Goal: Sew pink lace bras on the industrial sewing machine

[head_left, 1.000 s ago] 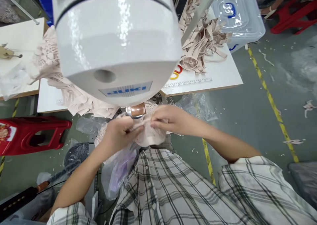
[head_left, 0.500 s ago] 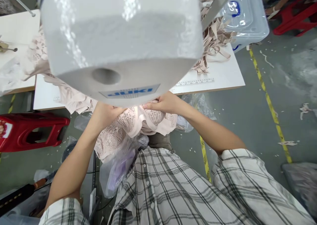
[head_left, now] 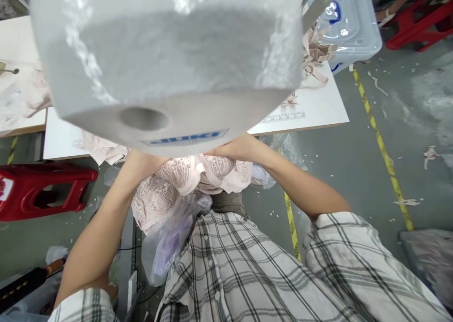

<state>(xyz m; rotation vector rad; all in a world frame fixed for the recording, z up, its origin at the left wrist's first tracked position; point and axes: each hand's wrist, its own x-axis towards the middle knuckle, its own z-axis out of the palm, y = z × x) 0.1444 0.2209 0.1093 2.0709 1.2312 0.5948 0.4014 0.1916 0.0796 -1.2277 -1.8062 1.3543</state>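
A pale pink lace garment (head_left: 198,175) hangs from under the white sewing machine head (head_left: 170,62), which fills the top of the view. My right hand (head_left: 235,148) lies on the top edge of the lace, fingers pointing left, pressing or gripping it. My left hand (head_left: 139,159) reaches under the machine head at the lace's left side; its fingers are hidden by the machine. A clear plastic bag (head_left: 166,241) hangs below the lace against my plaid shirt.
A white table (head_left: 318,109) holds beige strips (head_left: 313,53) and a printed ruler. A clear plastic bin (head_left: 348,22) stands at the back right. A red stool (head_left: 46,190) lies on the left floor. Yellow tape (head_left: 380,142) crosses the grey floor.
Both hands moved up and forward with the lace, going under the machine head. The machine head now fills more of the view and hides my left fingers.
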